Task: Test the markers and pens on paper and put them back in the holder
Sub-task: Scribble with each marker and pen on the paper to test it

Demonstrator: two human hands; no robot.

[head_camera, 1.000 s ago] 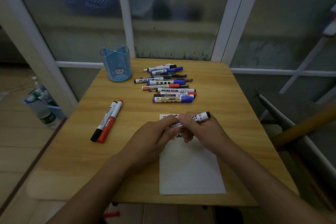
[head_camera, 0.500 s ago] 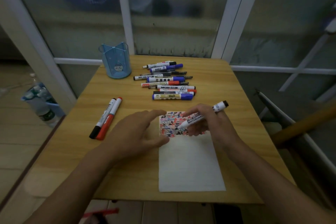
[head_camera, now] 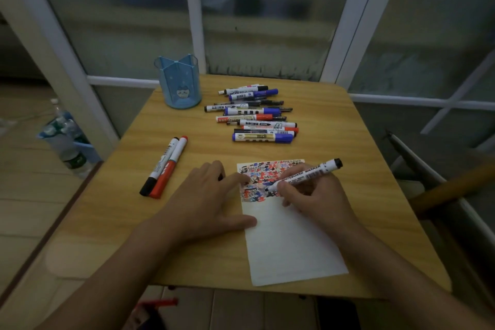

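Note:
A white sheet of paper (head_camera: 289, 244) lies on the wooden table (head_camera: 334, 128), its top end covered in red, blue and black scribbles. My right hand (head_camera: 316, 201) grips a white whiteboard marker (head_camera: 308, 173) with its tip down on the scribbled patch. My left hand (head_camera: 203, 203) lies flat, fingers pressing the paper's left edge; a small dark thing peeks out between two fingers. Several capped markers and pens (head_camera: 257, 115) lie in a row farther back. A black and a red marker (head_camera: 166, 166) lie side by side at the left. The blue holder (head_camera: 179, 86) stands at the back left.
Glass panels in white frames rise right behind the table. Plastic bottles (head_camera: 67, 142) stand on the floor to the left. A wooden bar (head_camera: 442, 190) and metal frame sit close to the table's right edge.
My hands came apart from the marker they held together. The right hand turned it tip-down onto the scribbles, and the left hand settled flat on the paper's edge.

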